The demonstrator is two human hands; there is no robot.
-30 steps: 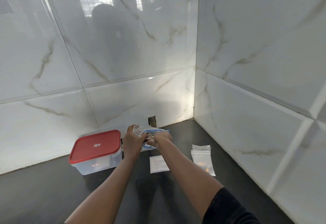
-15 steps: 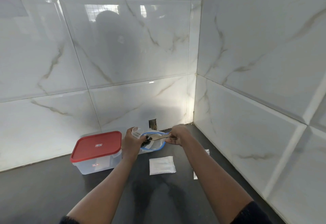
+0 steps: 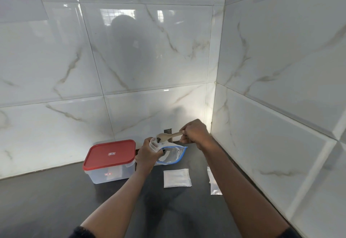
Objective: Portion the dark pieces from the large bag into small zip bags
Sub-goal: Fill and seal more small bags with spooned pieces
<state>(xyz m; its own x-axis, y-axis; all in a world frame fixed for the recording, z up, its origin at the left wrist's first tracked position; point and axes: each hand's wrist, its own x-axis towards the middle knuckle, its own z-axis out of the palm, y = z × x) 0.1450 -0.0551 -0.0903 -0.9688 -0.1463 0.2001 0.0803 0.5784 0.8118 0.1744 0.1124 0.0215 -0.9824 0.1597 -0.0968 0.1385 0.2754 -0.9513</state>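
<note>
The red-lidded box [image 3: 110, 155] sits closed on the dark counter [image 3: 56, 200], and I can't make out anything through its clear walls. Just right of it the large bag [image 3: 173, 155], blue along its zip edge, lies open and looks mostly clear, with a dark bit at its mouth. Above that mouth is a small zip bag [image 3: 153, 143], held open. A few dark pieces [image 3: 158, 140] ride in the bowl of a wooden spoon [image 3: 168, 136] right at the small bag's opening. Further right of the box, and nearer me, a stack of flat small bags [image 3: 177, 178] lies on the counter (more lie beyond it, half hidden by the forearm).

Half a second ago the spoon was down inside the large bag; now it has come up to the small one.

The left hand [image 3: 148, 156] is curled round the small zip bag, knuckles up. The right hand [image 3: 194, 133], raised and farthest from the box, clenches the spoon's handle in a fist.
</note>
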